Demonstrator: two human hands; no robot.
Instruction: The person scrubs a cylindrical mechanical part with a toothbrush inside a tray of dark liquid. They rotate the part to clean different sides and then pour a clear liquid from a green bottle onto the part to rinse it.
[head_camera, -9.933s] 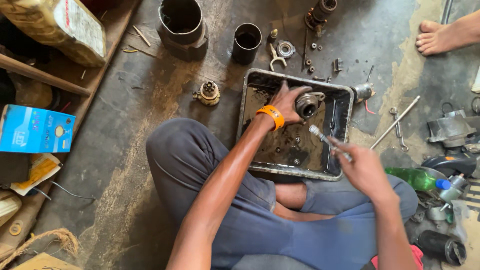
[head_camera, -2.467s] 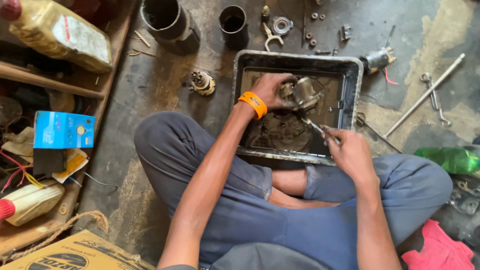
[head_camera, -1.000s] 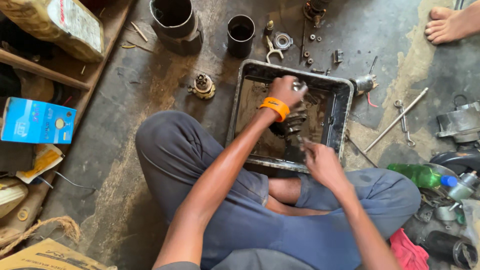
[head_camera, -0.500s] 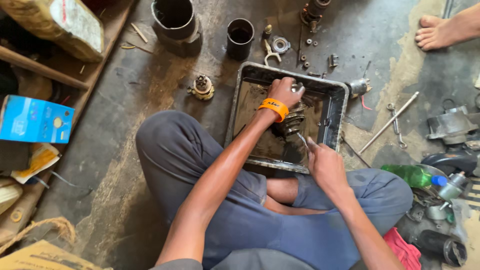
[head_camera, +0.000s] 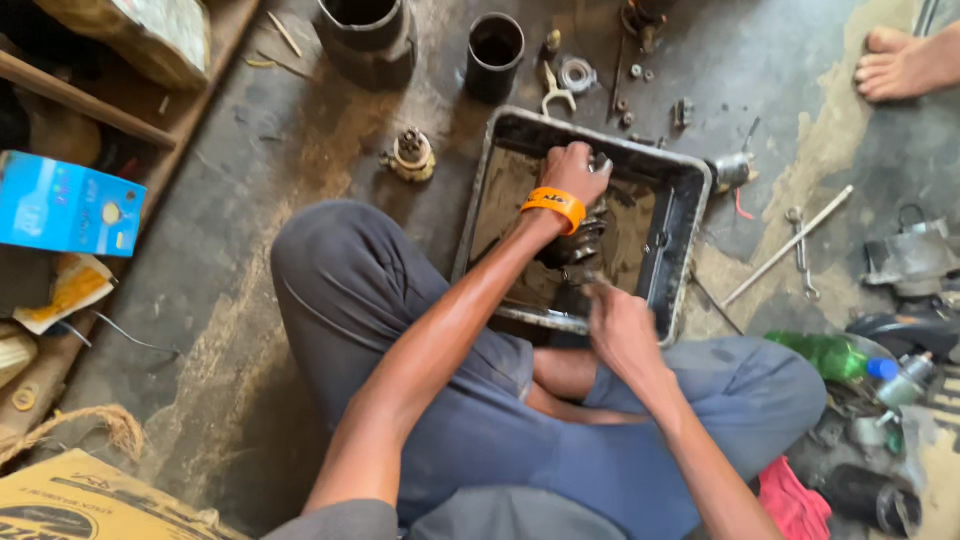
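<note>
Dark metal part (head_camera: 572, 245) is held in the middle of the frame, inside the black tray (head_camera: 672, 262), likely so grime stays contained. Left hand (head_camera: 573, 172) is closed on its upper end, steadying it. Right hand (head_camera: 620, 330) is curled at the lower end; tool, if any, cannot be told. Cylinders (head_camera: 494, 52) and long rod (head_camera: 787, 246) are laid on the floor, within reach.

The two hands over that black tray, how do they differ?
The left hand wears an orange wristband and grips the dark metal part from above, far across the tray; the right hand is bare-wristed, nearer the tray's near edge. Both are over the tray.
</note>
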